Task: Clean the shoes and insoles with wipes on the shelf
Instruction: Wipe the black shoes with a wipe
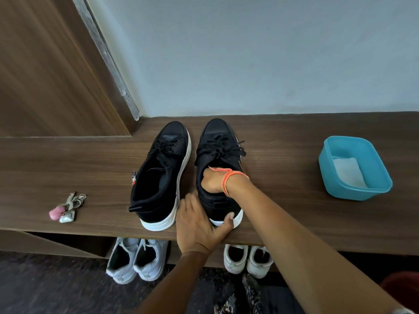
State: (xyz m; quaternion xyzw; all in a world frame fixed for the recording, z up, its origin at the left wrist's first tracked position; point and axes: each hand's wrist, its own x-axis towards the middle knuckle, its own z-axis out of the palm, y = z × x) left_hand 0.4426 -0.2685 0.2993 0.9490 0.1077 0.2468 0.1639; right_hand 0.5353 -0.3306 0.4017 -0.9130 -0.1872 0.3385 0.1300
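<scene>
At the brown wooden shelf's (68,159) front edge, left hand (199,225) clasps the black white-soled sneaker's (217,137) heel, steadying it; right hand (212,181) reaches inside, fingers hidden.

Your left hand (199,225) cups the heel of the black white-soled lace-up shoe (216,132), thumb curled round it; your right hand (212,182) sits inside, fingers hidden.

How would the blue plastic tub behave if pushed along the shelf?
The blue square plastic tub probably slides rather than tips, being low and wide. It likely feels light: only white wipes lie inside.
</scene>
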